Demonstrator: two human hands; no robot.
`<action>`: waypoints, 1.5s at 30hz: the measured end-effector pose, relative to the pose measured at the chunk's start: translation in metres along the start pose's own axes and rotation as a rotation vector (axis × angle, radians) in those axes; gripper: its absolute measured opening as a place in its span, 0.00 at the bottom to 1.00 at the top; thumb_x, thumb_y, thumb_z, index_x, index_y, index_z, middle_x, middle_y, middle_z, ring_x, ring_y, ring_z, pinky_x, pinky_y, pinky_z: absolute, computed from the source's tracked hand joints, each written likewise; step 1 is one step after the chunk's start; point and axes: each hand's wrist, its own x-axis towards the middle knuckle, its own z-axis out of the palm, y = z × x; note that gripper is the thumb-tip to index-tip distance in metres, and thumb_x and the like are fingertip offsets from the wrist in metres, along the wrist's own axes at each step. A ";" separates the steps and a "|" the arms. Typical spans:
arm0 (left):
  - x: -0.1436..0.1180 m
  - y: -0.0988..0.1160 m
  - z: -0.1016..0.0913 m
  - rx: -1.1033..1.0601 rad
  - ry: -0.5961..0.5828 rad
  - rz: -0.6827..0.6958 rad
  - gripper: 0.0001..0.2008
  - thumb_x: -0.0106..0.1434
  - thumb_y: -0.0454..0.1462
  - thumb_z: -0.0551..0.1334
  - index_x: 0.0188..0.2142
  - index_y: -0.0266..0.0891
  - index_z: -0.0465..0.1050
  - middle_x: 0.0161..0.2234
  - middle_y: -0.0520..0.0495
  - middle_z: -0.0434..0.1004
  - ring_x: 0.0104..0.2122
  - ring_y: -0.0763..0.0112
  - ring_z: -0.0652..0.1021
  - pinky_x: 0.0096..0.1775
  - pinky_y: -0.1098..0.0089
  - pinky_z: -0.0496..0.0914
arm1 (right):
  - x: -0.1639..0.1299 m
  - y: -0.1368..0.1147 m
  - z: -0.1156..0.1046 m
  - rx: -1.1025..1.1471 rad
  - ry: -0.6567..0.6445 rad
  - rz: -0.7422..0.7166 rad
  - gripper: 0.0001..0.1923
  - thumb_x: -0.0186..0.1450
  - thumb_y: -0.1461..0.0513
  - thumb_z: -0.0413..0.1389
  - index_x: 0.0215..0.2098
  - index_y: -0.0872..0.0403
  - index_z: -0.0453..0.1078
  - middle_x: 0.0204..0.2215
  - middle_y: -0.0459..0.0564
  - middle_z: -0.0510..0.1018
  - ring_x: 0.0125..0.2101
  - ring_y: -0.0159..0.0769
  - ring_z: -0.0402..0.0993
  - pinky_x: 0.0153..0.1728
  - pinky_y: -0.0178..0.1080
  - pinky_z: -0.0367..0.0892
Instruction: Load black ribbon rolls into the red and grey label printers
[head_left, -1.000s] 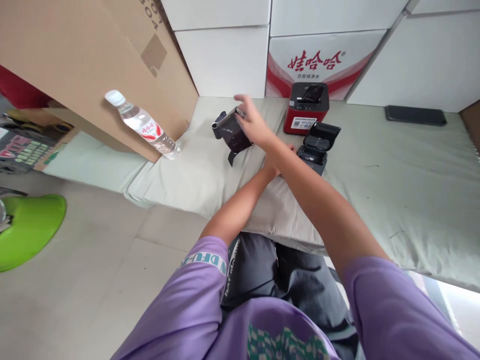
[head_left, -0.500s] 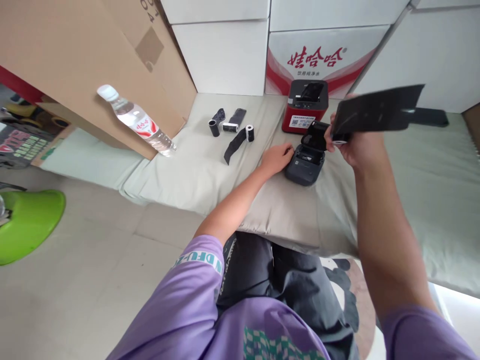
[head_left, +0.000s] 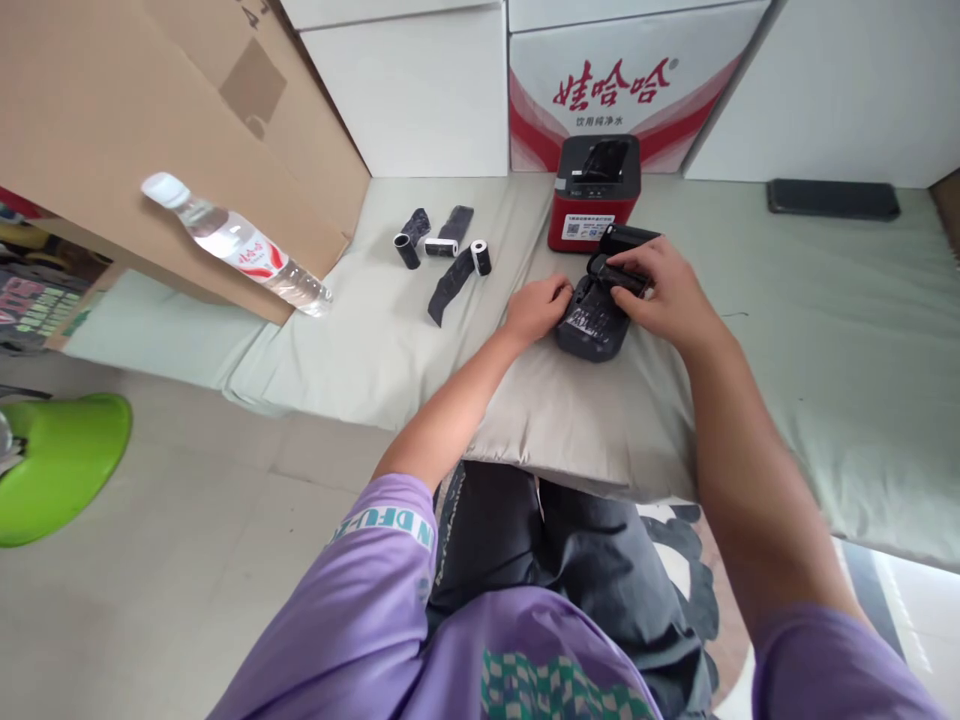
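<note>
A small black label printer [head_left: 589,350] sits on the pale green cushion, its lid [head_left: 630,237] tipped back. My left hand [head_left: 536,308] grips the printer's left side with curled fingers. In my right hand [head_left: 664,290] is a black ribbon roll [head_left: 619,275], pinched at the printer's opening. The roll's loose strip [head_left: 592,315] drapes forward over the printer and shows whitish marks or glare. Whether the roll sits fully inside is hidden by my fingers. Just behind stands a red and black box-shaped device [head_left: 589,213].
Left of the printer lie three small rolls with dark strips [head_left: 450,285]. A water bottle [head_left: 247,250] leans by a cardboard box [head_left: 202,120]. A black phone-like slab [head_left: 832,199] lies at the right rear. White cartons [head_left: 420,110] line the back. A green seat [head_left: 67,460] is at left.
My right hand has come down and left, bringing the black ribbon roll from the air to the printer's opening. My left hand stays at the printer's side. The view has shifted slightly.
</note>
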 end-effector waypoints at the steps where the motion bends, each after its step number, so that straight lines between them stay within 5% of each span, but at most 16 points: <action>1: -0.001 0.001 0.000 -0.005 0.004 -0.003 0.17 0.82 0.44 0.54 0.48 0.45 0.81 0.48 0.42 0.89 0.50 0.52 0.84 0.47 0.60 0.71 | 0.000 -0.002 0.000 0.000 -0.002 -0.002 0.17 0.62 0.58 0.64 0.49 0.48 0.80 0.51 0.59 0.81 0.51 0.55 0.81 0.54 0.59 0.78; 8: 0.000 -0.005 0.001 -0.166 0.026 0.060 0.11 0.79 0.41 0.59 0.53 0.45 0.79 0.43 0.46 0.86 0.45 0.60 0.83 0.46 0.64 0.71 | 0.002 0.003 0.009 0.260 0.211 0.040 0.15 0.69 0.48 0.62 0.48 0.46 0.73 0.51 0.58 0.82 0.54 0.53 0.81 0.56 0.57 0.79; 13: 0.000 -0.010 0.002 -0.273 0.120 0.241 0.13 0.77 0.38 0.61 0.59 0.45 0.74 0.42 0.48 0.82 0.41 0.65 0.81 0.47 0.66 0.73 | 0.001 0.006 0.012 -0.004 0.021 0.009 0.12 0.62 0.54 0.65 0.40 0.46 0.70 0.43 0.56 0.81 0.46 0.54 0.80 0.53 0.61 0.78; 19: -0.001 -0.010 0.000 -0.260 0.136 0.245 0.11 0.78 0.40 0.59 0.56 0.45 0.76 0.40 0.48 0.82 0.40 0.64 0.81 0.48 0.65 0.74 | 0.001 0.003 0.010 -0.186 -0.041 -0.004 0.11 0.60 0.57 0.63 0.40 0.46 0.69 0.42 0.57 0.80 0.45 0.56 0.77 0.52 0.61 0.74; 26: -0.001 -0.011 0.000 -0.242 0.113 0.273 0.13 0.77 0.38 0.59 0.58 0.47 0.76 0.42 0.48 0.83 0.41 0.63 0.82 0.49 0.64 0.75 | -0.003 -0.010 0.006 -0.169 -0.003 -0.009 0.14 0.64 0.57 0.62 0.48 0.45 0.73 0.47 0.58 0.81 0.49 0.55 0.78 0.54 0.59 0.76; 45: 0.009 -0.016 0.007 -0.214 0.119 0.236 0.15 0.75 0.33 0.58 0.55 0.45 0.79 0.39 0.49 0.84 0.42 0.64 0.83 0.50 0.66 0.74 | -0.001 0.008 0.015 -0.107 -0.021 0.021 0.07 0.60 0.60 0.63 0.36 0.45 0.70 0.43 0.56 0.81 0.45 0.53 0.79 0.51 0.58 0.77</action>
